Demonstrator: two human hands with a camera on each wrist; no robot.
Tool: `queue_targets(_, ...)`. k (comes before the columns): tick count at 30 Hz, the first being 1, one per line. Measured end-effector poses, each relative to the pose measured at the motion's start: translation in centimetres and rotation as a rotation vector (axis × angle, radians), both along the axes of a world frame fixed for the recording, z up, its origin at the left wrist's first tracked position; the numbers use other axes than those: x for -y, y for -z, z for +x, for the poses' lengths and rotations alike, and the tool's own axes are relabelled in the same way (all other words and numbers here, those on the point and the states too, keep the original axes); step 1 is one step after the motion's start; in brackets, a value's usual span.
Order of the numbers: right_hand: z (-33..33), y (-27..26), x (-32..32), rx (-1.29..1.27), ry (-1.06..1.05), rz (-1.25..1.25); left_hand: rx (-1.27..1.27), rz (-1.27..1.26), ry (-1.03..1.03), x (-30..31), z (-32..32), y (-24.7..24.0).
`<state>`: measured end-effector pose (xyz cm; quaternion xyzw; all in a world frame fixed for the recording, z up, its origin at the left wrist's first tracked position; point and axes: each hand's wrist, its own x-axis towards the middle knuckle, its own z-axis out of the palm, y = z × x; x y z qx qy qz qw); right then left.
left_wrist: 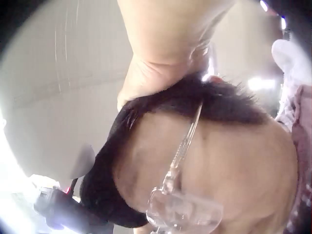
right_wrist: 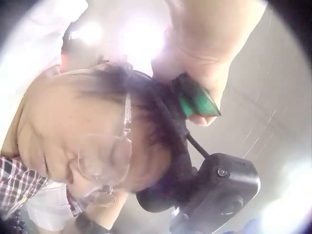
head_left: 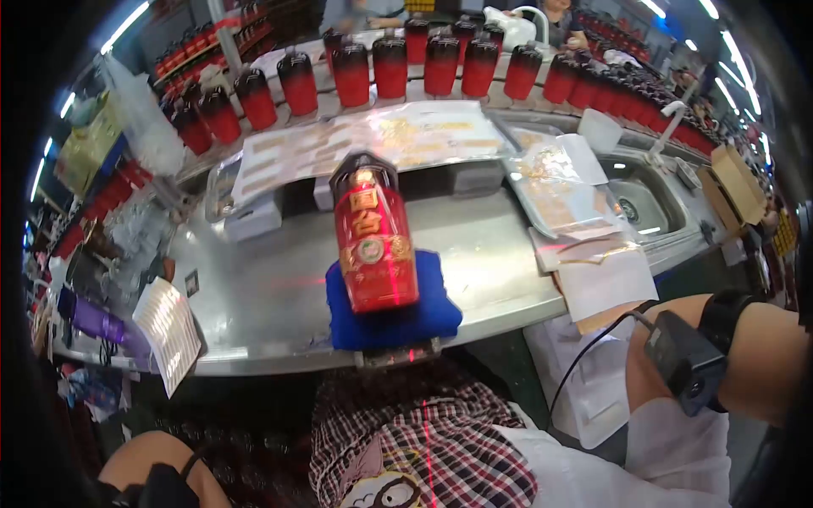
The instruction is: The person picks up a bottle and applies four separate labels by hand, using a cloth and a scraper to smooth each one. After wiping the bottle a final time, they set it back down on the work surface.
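The bottle point(head_left: 374, 241) looks glossy, the blue cloth point(head_left: 394, 330) matt, the metal worktop point(head_left: 487, 237) smooth and shiny.

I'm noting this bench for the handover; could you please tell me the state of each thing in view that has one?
Left hand: raised at the head, grip unclear
Right hand: raised at the head, grip unclear
Front bottle: unheld, resting on blue cloth
Bottles behind: upright
Cardboard box: open
Ceiling lights: lit
Tap: cannot tell whether running
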<state>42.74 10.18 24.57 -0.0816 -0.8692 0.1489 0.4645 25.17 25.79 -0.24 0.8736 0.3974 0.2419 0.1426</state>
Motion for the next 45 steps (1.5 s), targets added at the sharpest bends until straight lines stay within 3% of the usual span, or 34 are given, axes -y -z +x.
queue_targets(6,1.3,2.0,2.0,-0.304,0.063,0.002,-0.044,-0.006,-0.047,-0.6,0.4,1.9)
queue_targets(9,0.7,3.6,2.6,-0.381,0.05,-0.03,0.208,-0.01,-0.014,0.6,-1.4,-1.8)
queue_targets(15,-0.6,3.3,1.4,-0.405,-0.013,-0.074,0.814,0.088,0.214,6.4,-8.3,-15.0)
queue_targets(19,-1.0,3.2,1.2,-0.408,-0.049,-0.079,1.082,0.261,0.407,12.2,-12.1,-18.8)
queue_targets(23,-1.3,3.1,1.2,-0.396,-0.058,-0.095,1.152,0.39,0.507,16.1,-13.4,-20.6)
queue_targets(29,-1.5,3.2,1.2,-0.467,-0.038,-0.118,1.132,0.515,0.3,16.5,-13.7,-18.2)
queue_targets(31,-1.5,4.3,1.0,-0.553,0.057,-0.179,1.082,0.512,0.15,15.5,-13.3,-15.3)
queue_targets(33,-2.3,6.2,-0.7,-0.619,0.26,-0.391,0.933,0.452,-0.011,14.1,-12.3,-12.5)
queue_targets(35,-4.1,9.3,-3.6,-0.516,0.494,-0.693,0.68,0.39,-0.134,12.8,-10.7,-9.6)
queue_targets(36,-4.7,11.2,-5.3,-0.259,0.606,-0.668,0.555,0.376,-0.176,12.2,-9.9,-8.3)
queue_targets(38,-6.8,15.9,-7.4,-0.26,0.539,-0.888,0.307,0.392,-0.277,11.3,-8.7,-6.0)
queue_targets(41,-6.3,19.5,-9.0,-0.201,0.634,-0.824,0.074,0.437,-0.337,11.0,-7.7,-3.1)
queue_targets(45,-0.4,18.2,-6.1,-0.049,0.858,-0.806,0.217,0.379,-0.374,11.4,-7.6,-1.7)
